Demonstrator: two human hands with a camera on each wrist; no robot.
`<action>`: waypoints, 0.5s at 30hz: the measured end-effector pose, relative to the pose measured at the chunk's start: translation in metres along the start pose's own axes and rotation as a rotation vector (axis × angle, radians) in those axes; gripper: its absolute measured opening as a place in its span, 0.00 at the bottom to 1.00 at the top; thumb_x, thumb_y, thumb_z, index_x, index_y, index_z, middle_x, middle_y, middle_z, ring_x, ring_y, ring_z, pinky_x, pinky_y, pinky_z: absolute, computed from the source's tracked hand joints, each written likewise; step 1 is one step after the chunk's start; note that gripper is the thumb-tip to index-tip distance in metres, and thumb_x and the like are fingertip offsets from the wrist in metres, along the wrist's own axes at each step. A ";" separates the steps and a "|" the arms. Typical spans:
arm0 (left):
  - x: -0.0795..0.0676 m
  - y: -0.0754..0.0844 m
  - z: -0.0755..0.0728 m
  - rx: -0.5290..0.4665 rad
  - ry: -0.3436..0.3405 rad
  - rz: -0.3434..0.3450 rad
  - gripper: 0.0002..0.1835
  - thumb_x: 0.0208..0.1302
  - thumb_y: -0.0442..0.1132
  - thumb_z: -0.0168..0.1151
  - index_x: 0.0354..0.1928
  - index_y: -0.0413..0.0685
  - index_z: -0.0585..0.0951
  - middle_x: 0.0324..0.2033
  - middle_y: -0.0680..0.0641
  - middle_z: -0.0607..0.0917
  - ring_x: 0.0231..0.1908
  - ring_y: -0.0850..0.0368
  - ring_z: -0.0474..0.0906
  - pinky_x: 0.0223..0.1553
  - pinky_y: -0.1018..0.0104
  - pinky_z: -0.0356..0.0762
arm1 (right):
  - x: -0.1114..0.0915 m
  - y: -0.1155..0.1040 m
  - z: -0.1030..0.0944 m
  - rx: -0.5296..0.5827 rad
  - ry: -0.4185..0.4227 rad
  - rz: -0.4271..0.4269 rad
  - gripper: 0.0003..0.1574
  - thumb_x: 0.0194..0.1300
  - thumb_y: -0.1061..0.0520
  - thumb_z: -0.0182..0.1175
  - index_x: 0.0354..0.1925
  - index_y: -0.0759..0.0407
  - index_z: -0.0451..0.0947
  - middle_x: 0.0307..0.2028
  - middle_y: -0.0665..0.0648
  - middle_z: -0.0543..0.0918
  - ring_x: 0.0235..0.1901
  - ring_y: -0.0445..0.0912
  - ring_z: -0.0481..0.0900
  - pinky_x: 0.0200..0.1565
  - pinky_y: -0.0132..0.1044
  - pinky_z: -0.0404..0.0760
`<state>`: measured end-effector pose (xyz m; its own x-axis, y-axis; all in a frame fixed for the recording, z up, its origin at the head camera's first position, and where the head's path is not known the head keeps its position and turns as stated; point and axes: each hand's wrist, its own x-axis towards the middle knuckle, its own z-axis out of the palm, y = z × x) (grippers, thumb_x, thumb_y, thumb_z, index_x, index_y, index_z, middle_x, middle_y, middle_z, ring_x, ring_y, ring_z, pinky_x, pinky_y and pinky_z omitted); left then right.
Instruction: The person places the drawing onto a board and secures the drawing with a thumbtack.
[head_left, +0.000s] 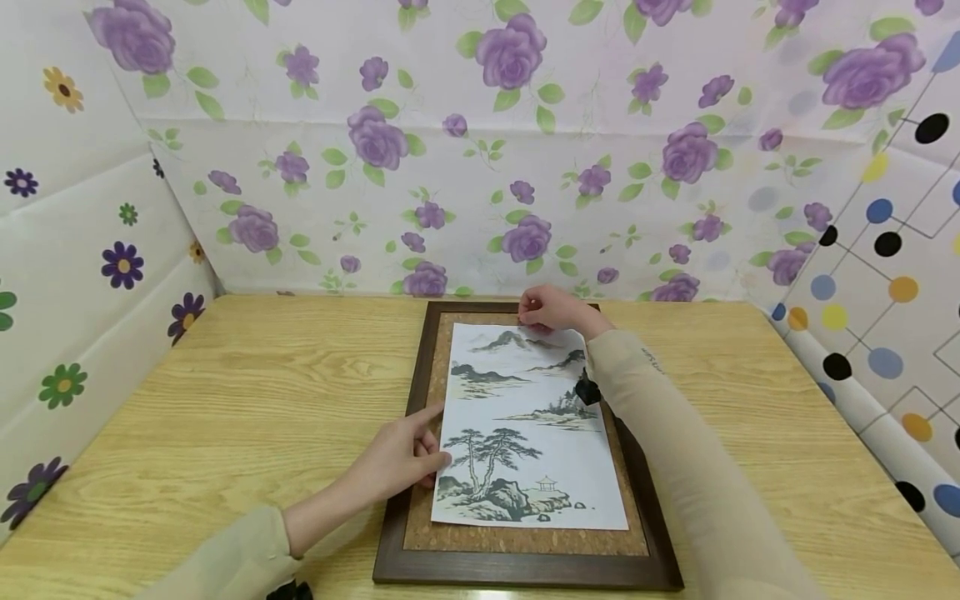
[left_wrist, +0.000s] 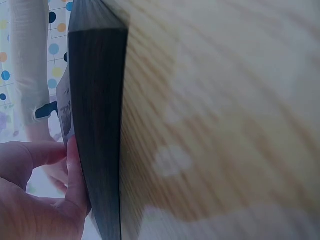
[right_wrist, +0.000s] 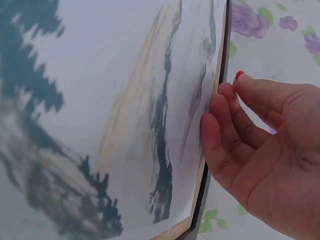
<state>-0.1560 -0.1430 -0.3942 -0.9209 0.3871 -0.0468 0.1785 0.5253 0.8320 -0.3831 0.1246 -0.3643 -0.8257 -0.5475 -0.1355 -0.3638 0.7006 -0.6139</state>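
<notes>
The dark brown rectangular frame [head_left: 525,569] looks like smooth wood with a low sheen, and inside it lies a rough, matt, speckled tan cork panel [head_left: 525,542] under a smooth, matt white paper sheet printed with an ink-style landscape [head_left: 528,429]. By the frame's far edge, a small round red pin head [right_wrist: 240,74] looks like smooth plastic, while beneath the frame the pale yellow wood-grain tabletop [head_left: 300,392] has a semi-gloss finish that catches blurry reflections. Beyond the frame hangs a smooth, lightly creased white sheet with purple roses [head_left: 450,83], cloth or plastic unclear, and the beige long sleeve [head_left: 697,450] to the frame's right is soft, matt cloth.
</notes>
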 end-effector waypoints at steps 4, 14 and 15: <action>0.000 0.000 -0.001 -0.004 -0.003 0.002 0.41 0.61 0.31 0.65 0.73 0.29 0.57 0.25 0.47 0.84 0.19 0.59 0.81 0.25 0.69 0.83 | 0.001 0.002 0.002 -0.016 -0.025 0.003 0.06 0.73 0.61 0.53 0.38 0.63 0.75 0.29 0.55 0.78 0.24 0.42 0.71 0.29 0.31 0.72; 0.000 0.001 -0.002 0.019 -0.010 0.003 0.41 0.61 0.32 0.66 0.73 0.29 0.58 0.25 0.48 0.83 0.19 0.59 0.80 0.24 0.69 0.82 | 0.003 0.001 0.002 -0.072 -0.087 0.015 0.06 0.74 0.61 0.50 0.38 0.62 0.73 0.26 0.52 0.73 0.24 0.42 0.68 0.32 0.32 0.69; 0.000 0.000 -0.003 0.019 -0.012 0.006 0.42 0.61 0.32 0.66 0.73 0.29 0.57 0.25 0.48 0.83 0.19 0.60 0.80 0.24 0.69 0.81 | 0.003 0.001 0.002 -0.078 -0.090 0.017 0.07 0.74 0.61 0.50 0.39 0.62 0.73 0.26 0.52 0.73 0.24 0.42 0.68 0.32 0.33 0.69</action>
<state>-0.1572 -0.1450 -0.3922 -0.9154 0.3996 -0.0488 0.1907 0.5371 0.8217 -0.3852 0.1231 -0.3666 -0.7914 -0.5715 -0.2171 -0.3850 0.7417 -0.5492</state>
